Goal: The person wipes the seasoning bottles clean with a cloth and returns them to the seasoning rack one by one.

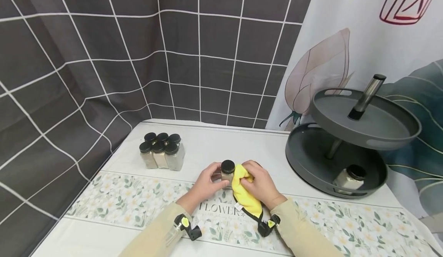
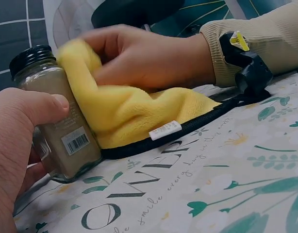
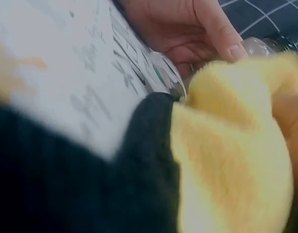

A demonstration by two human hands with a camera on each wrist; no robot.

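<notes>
My left hand (image 1: 205,184) grips a square glass spice jar (image 2: 66,116) by its sides, thumb across the front above a barcode label. The jar has a black lid (image 1: 227,166) and pale brown powder inside, and it stands on the table, tilted in the left wrist view. On its right side, my right hand (image 1: 259,182) holds a bunched yellow cloth (image 2: 134,114) with black edging against the glass. The cloth's lower part hangs down onto the printed table cover, a small white tag (image 2: 165,130) on its edge. In the right wrist view the cloth hides most of the jar.
Several black-lidded jars (image 1: 160,153) stand grouped at the back left. On the right is a two-tier grey round tray (image 1: 294,161); one more jar (image 1: 349,178) sits on its lower tier. A dark grid-patterned curtain (image 1: 214,57) hangs behind the table.
</notes>
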